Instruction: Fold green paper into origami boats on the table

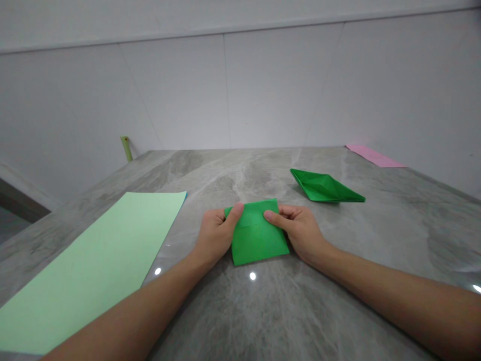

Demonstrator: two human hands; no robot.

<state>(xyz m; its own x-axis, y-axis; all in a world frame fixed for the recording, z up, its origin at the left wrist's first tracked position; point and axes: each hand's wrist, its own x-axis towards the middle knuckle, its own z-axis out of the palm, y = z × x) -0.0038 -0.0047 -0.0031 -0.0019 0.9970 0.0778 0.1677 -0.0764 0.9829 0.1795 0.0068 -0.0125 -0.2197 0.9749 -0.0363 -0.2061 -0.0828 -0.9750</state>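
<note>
A folded piece of green paper (257,233) lies on the grey marble table (263,311) in front of me. My left hand (216,235) pinches its left edge, thumb on top and fingers curled. Closed on its right edge is my right hand (298,230), thumb pressed on the upper face. Both hands rest on the table. A finished green paper boat (325,187) sits farther back to the right, apart from my hands.
A large light green sheet (93,260) with a blue edge under it lies at the left. A pink sheet (374,156) rests at the far right corner. White wall panels stand behind the table; a small green post (127,148) stands at the far left.
</note>
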